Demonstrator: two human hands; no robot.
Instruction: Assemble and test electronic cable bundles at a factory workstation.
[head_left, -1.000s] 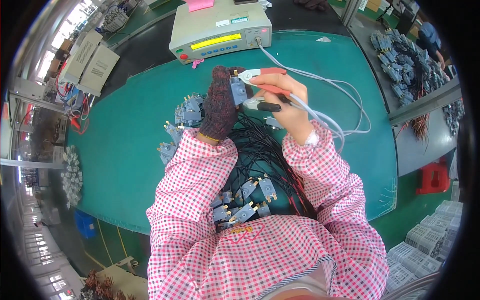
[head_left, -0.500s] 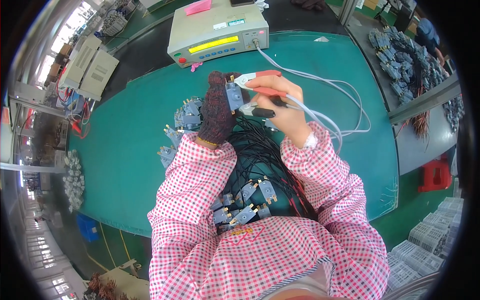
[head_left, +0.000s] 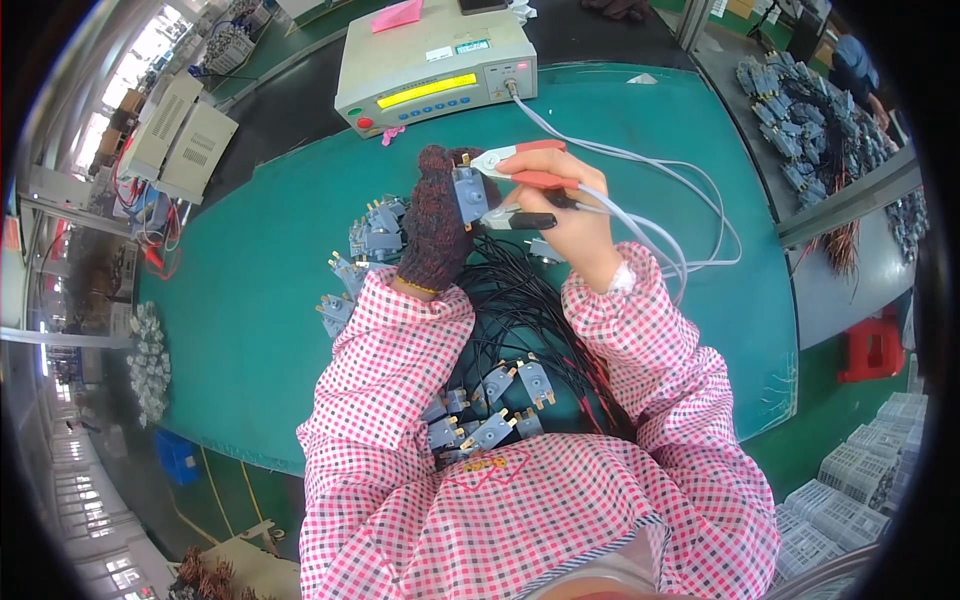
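In a dark knitted glove, my left hand (head_left: pixel 435 215) is closed round a grey-blue plastic electrical part (head_left: pixel 469 195) with brass blades. My bare right hand (head_left: pixel 570 205) grips two test-lead alligator clips. The red-handled clip (head_left: pixel 535 165) has its jaws by the part's upper blade. A black-handled clip (head_left: pixel 522 219) has its jaws beside the lower end. Whether either clip touches metal is too small to tell. Below my hands lies a bundle of black wires (head_left: pixel 515 290), and several similar parts (head_left: pixel 492 430) sit close to my body. More such parts (head_left: pixel 377 230) lie left of the glove.
A beige bench tester (head_left: pixel 435 75) with a lit yellow display stands at the back of the green mat (head_left: pixel 250 330). Its grey leads (head_left: pixel 640 158) loop to the right. White pieces (head_left: pixel 148 365) are heaped at the left edge. Parts with wires (head_left: pixel 790 125) cover the right-hand bench.
The two clips and my right hand have shifted very slightly to the right. My left hand still holds the grey-blue part in nearly the same place.
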